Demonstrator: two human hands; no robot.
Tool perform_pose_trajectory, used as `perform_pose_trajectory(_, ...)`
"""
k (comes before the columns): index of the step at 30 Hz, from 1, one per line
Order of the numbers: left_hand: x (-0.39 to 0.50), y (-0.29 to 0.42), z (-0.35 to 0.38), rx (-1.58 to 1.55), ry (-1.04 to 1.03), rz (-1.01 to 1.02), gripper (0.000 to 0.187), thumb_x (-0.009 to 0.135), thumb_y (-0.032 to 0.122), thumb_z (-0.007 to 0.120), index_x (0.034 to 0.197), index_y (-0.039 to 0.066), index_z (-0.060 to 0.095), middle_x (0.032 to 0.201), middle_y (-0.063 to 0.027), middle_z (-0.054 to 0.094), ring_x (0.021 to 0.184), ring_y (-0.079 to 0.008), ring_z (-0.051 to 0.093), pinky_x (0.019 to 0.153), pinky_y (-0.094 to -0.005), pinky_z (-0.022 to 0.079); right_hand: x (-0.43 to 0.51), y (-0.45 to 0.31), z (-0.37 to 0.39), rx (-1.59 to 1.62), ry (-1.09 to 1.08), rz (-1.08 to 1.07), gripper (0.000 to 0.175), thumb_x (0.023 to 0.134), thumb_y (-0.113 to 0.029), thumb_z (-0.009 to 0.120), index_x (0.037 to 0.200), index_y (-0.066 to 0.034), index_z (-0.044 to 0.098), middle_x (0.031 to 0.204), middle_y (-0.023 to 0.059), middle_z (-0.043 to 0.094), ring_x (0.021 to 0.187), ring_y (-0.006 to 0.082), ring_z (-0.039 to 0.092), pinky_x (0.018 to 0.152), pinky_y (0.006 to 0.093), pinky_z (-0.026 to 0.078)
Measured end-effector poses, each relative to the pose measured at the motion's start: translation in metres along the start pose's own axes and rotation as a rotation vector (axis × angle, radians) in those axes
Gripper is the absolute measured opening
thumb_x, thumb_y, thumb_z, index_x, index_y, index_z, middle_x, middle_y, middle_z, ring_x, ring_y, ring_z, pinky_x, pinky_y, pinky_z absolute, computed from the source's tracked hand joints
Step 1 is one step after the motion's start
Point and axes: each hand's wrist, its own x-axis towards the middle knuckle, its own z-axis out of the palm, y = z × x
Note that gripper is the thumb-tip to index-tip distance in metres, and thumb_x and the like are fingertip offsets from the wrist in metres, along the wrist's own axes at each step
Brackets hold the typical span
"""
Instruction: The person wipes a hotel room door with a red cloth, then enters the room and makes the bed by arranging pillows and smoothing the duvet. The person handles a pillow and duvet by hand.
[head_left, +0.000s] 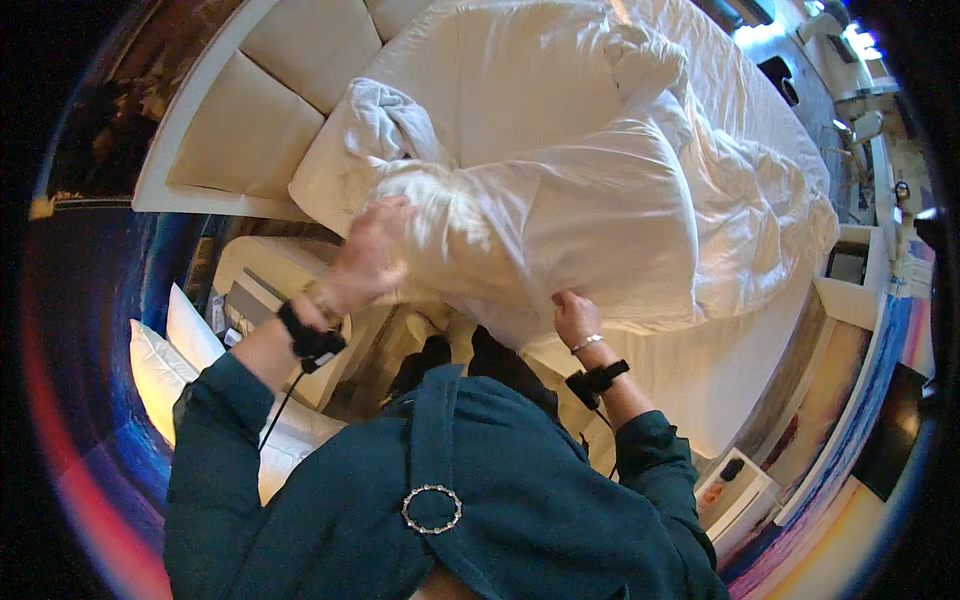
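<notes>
A rumpled white duvet cover or sheet (600, 217) is spread across the near side of the bed, its near edge hanging over the side. My right hand (576, 319) is closed on that edge, knuckles up. Motion blurs my left hand (375, 251), which is at the bunched left end of the same cloth; whether its fingers grip the fabric is unclear. Just beyond it, a crumpled white bundle of bedding (394, 120) lies near the headboard. Under the cloth, the mattress (525, 82) wears a smooth pale fitted sheet.
A padded cream headboard (262, 127) borders the bed at left. Beside it stands a nightstand (259, 259) with small items on top. White pillows (161, 360) are at lower left. An open white drawer or box (731, 495) is at lower right.
</notes>
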Motion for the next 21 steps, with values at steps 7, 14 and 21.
perform_pose_trajectory(7, 0.033, -0.021, 0.130, 0.323, -0.516, -0.349, 0.135, 0.054, 0.040, 0.091, 0.155, 0.011, 0.006, 0.159, -0.0185, 0.009, 0.146, -0.0433, 0.006, 0.114, -0.0628, 0.012, 0.050, -0.096, 0.002, -0.073, 0.235, -0.209, 0.088, 0.069, -0.043, 0.079, 0.142, -0.0134, 0.042, 0.148, 0.0224, 0.036, 0.138, 0.0416, 0.029, 0.110, 0.0550, 0.028)
perform_pose_trajectory(14, -0.003, -0.086, 0.189, 0.370, -0.513, -0.485, 0.137, 0.049, 0.046, 0.090, 0.154, 0.011, 0.009, 0.157, -0.0154, 0.019, 0.145, -0.0377, 0.015, 0.111, -0.0645, 0.019, 0.109, -0.135, 0.077, -0.539, 0.163, -0.288, 0.059, 0.085, -0.027, 0.063, 0.139, -0.0142, 0.046, 0.149, 0.0251, 0.033, 0.141, 0.0444, 0.024, 0.105, 0.0690, 0.021)
perform_pose_trajectory(21, 0.025, -0.125, 0.193, 0.041, -0.379, -0.559, 0.046, 0.071, 0.023, 0.077, 0.114, 0.008, 0.065, 0.099, -0.0164, 0.069, 0.097, -0.0355, 0.063, 0.083, -0.0469, 0.048, 0.187, -0.096, 0.004, -0.357, 0.092, -0.264, 0.049, 0.090, -0.018, 0.054, 0.138, -0.0205, 0.046, 0.151, 0.0094, 0.038, 0.141, 0.0357, 0.028, 0.108, 0.0629, 0.026)
